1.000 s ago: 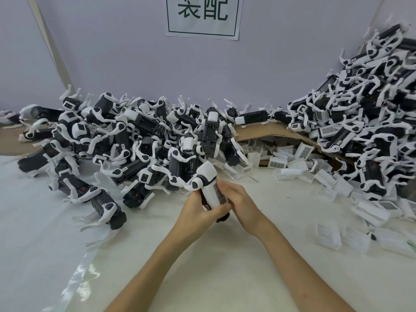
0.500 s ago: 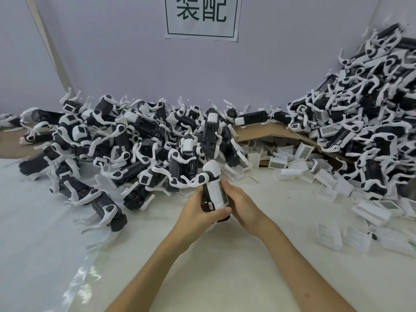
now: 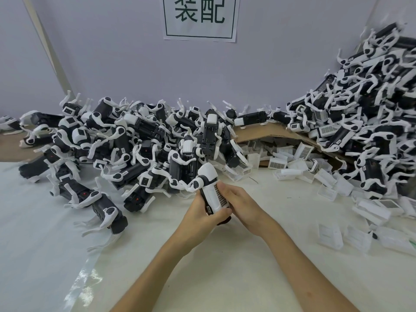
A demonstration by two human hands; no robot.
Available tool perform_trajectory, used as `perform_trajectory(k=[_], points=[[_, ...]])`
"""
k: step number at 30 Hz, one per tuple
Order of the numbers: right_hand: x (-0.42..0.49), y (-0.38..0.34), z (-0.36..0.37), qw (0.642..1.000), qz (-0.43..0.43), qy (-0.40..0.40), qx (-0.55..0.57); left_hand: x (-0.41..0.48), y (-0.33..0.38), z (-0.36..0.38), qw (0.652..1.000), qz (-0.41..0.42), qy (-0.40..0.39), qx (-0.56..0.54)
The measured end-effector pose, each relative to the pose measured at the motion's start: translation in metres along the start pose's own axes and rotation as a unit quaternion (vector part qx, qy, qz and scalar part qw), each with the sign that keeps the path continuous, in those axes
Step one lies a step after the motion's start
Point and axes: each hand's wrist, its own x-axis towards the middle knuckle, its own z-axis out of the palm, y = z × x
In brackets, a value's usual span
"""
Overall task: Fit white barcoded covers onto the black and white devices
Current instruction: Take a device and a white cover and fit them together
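Well, nearest to me both hands are on one black and white plastic device with jointed white legs, held just above the pale table sheet. The left hand wraps round its underside, thumb curled over the lower end. The right hand has its fingers curled against the side of a white barcoded cover. That cover lies along the device's body, barcode strip towards the right fingers. I'd say it is seated and being pressed home; whether it has clicked in I cannot tell.

So one unit looks nearly done, and plenty seems left. Out to the right, scattered loose white covers lie on the sheet, with more further back under the lip of a bent brown cardboard sheet.

Just beyond the hands sprawls a tangled middle heap of devices. Many show bare black bodies, so I take them as waiting. Its white legs reach right up beside the held device and look likely to snag. A taller right-hand heap climbs the corner; a few barcode panels show there, but finished or not I cannot say. Behind everything, a white paper sign with dark characters hangs on the lilac wall.
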Motion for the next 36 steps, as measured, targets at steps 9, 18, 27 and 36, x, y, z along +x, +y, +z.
perform_trajectory(k=[9, 18, 27, 36], points=[[-0.0017, 0.0004, -0.0001, 0.999, -0.010, -0.014, 0.029, -0.0003, -0.0002, -0.0004, 1.000, -0.007, -0.004, -0.004], [-0.0001, 0.0005, 0.0019, 1.000, -0.017, 0.005, -0.022, -0.0008, -0.0008, 0.0011, 1.000, 0.001, 0.026, 0.013], [-0.0004, 0.0027, -0.0006, 0.999, -0.034, 0.007, -0.028, 0.0016, -0.0019, 0.0045, 0.997, 0.045, 0.046, 0.046], [0.0001, 0.0005, 0.0008, 0.995, -0.054, 0.019, -0.085, 0.0008, -0.0007, -0.0011, 0.988, 0.062, 0.081, 0.119]])
